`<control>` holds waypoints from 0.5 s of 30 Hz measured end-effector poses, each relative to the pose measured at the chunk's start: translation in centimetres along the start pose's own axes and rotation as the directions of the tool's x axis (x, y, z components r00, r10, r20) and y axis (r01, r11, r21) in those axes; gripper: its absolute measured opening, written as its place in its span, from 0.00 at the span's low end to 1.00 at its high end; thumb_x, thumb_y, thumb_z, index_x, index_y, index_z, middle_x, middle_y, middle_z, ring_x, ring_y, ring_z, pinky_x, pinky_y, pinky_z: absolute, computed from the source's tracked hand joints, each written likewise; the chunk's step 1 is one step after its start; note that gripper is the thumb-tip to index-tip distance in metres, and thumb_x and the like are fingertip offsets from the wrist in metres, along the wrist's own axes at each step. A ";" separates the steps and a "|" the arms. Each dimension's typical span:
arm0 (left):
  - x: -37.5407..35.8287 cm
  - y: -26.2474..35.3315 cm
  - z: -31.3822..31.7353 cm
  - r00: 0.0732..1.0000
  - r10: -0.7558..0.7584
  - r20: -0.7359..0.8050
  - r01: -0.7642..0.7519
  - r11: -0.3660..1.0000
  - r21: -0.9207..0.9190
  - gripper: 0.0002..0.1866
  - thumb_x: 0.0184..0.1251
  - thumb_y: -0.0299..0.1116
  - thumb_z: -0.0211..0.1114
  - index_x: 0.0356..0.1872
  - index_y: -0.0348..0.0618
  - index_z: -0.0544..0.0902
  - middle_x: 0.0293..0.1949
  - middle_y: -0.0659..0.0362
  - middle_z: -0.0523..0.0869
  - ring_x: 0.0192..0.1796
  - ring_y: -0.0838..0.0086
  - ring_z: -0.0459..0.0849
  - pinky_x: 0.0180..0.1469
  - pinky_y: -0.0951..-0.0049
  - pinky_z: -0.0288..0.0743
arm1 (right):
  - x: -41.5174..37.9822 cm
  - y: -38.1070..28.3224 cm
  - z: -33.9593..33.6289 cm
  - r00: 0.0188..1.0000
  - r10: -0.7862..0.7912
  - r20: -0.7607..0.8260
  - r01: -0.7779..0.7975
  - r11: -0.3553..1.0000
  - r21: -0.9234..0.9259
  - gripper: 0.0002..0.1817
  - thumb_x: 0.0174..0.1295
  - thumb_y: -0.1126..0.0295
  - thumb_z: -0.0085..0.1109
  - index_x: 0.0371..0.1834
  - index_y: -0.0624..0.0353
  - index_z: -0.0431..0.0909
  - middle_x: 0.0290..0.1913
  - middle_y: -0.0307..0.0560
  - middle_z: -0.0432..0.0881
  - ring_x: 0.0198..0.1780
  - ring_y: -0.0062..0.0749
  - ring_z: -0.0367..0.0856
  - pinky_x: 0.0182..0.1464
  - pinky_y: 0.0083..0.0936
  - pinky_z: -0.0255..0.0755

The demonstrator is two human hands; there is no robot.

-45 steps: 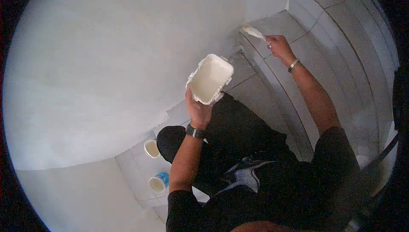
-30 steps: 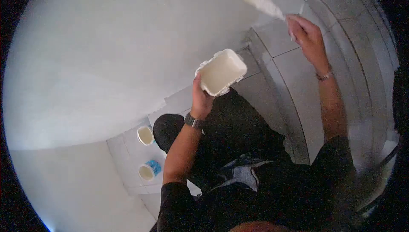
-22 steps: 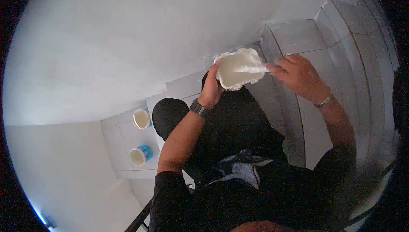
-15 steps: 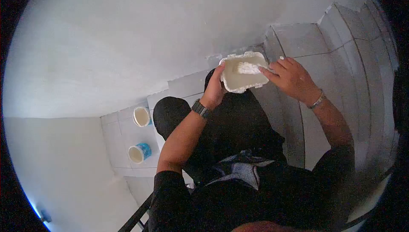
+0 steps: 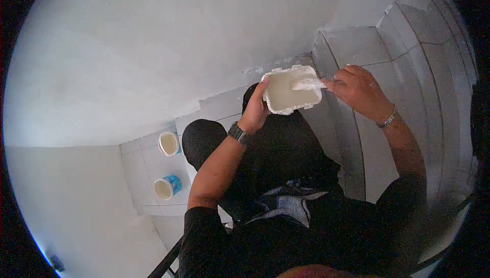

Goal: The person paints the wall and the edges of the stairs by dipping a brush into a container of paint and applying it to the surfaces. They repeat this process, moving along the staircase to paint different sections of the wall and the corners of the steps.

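Note:
My left hand [image 5: 254,110] grips the left side of a rectangular white tub [image 5: 282,111], thumb over its rim. White paint crusts the tub's edge, and pale paint lies inside. In my right hand [image 5: 361,93] is a paintbrush [image 5: 306,84], pinched between the fingers near the tub's right rim. The brush head is thickly coated white and reaches over the inside of the tub. My fingers hide most of its handle. The tub is held above my black-trousered legs [image 5: 286,145].
Two blue-and-white buckets, an upper bucket [image 5: 169,144] and a lower bucket [image 5: 164,188], stand on the tiled floor at left. A pale wall [image 5: 168,48] rises beyond. Grey tiled steps [image 5: 357,46] run along the right. A dark railing [image 5: 168,262] shows at the bottom.
My right hand has shifted slightly right, drawing the brush toward the tub's right rim. The left hand still holds the tub in nearly the same place.

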State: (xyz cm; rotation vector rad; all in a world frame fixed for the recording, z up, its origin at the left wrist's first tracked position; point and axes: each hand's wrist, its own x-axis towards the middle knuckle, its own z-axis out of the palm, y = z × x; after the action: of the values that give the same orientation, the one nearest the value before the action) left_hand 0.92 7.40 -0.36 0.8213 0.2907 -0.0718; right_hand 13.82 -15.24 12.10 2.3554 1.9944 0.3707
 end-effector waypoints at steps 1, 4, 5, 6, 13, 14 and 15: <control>-0.1 0.1 0.2 1.000 0.001 0.001 -0.001 1.000 0.001 0.29 0.72 0.53 0.43 0.62 0.39 0.67 0.58 0.54 0.75 0.59 0.68 0.75 0.59 0.65 0.71 | -0.1 0.3 0.0 1.000 0.016 -0.018 -0.014 0.997 0.074 0.13 0.54 0.67 0.60 0.45 0.50 0.81 0.30 0.39 0.76 0.34 0.32 0.76 0.37 0.31 0.72; -0.5 0.2 0.5 1.000 0.004 0.005 -0.003 0.999 -0.036 0.29 0.72 0.53 0.43 0.62 0.40 0.68 0.58 0.54 0.75 0.59 0.68 0.75 0.59 0.65 0.71 | -1.1 0.4 0.5 0.969 0.242 0.045 -0.237 0.869 0.434 0.11 0.60 0.64 0.57 0.44 0.53 0.82 0.26 0.39 0.77 0.27 0.29 0.75 0.30 0.28 0.71; -0.5 0.2 0.5 1.000 0.004 -0.005 -0.004 1.000 -0.026 0.29 0.72 0.53 0.43 0.62 0.40 0.67 0.58 0.54 0.75 0.59 0.68 0.75 0.60 0.65 0.70 | -1.6 0.3 0.8 0.896 0.405 0.180 -0.417 0.630 0.655 0.11 0.63 0.63 0.56 0.43 0.55 0.82 0.24 0.38 0.77 0.22 0.26 0.74 0.28 0.27 0.69; -0.5 0.3 0.5 1.000 0.005 -0.014 -0.005 1.000 -0.016 0.29 0.72 0.53 0.43 0.62 0.40 0.67 0.59 0.54 0.75 0.59 0.68 0.75 0.60 0.64 0.70 | -2.2 0.4 1.3 0.895 0.410 0.177 -0.418 0.630 0.654 0.11 0.63 0.63 0.56 0.43 0.55 0.82 0.24 0.38 0.77 0.22 0.26 0.74 0.28 0.27 0.69; -1.2 0.1 0.6 1.000 -0.003 -0.011 0.003 0.999 -0.035 0.31 0.72 0.54 0.42 0.65 0.40 0.63 0.62 0.54 0.71 0.62 0.65 0.73 0.61 0.60 0.69 | -5.1 -1.6 3.4 0.523 0.463 0.715 -0.667 -0.300 0.682 0.15 0.67 0.61 0.51 0.42 0.60 0.82 0.19 0.30 0.70 0.19 0.14 0.63 0.22 0.16 0.60; -1.1 0.1 0.5 1.000 -0.011 -0.005 0.011 0.998 -0.059 0.31 0.72 0.54 0.41 0.65 0.40 0.63 0.62 0.54 0.71 0.62 0.64 0.72 0.61 0.60 0.69 | -5.7 -1.8 3.7 0.531 0.396 0.749 -0.626 -0.413 0.662 0.14 0.67 0.61 0.51 0.42 0.60 0.81 0.20 0.28 0.69 0.19 0.13 0.63 0.21 0.16 0.59; -1.1 -0.1 0.4 1.000 -0.019 0.001 0.019 0.996 -0.083 0.31 0.72 0.54 0.41 0.66 0.40 0.62 0.63 0.54 0.70 0.63 0.64 0.72 0.61 0.60 0.69 | -6.0 -2.2 4.1 0.517 0.408 0.752 -0.624 -0.422 0.658 0.14 0.67 0.61 0.51 0.42 0.60 0.81 0.20 0.28 0.69 0.19 0.13 0.63 0.21 0.16 0.59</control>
State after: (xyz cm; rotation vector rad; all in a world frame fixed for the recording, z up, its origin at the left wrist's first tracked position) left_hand 0.00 7.01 0.16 0.7364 0.2998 -0.0771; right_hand 11.59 -20.15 6.80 3.6501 0.2717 -2.1368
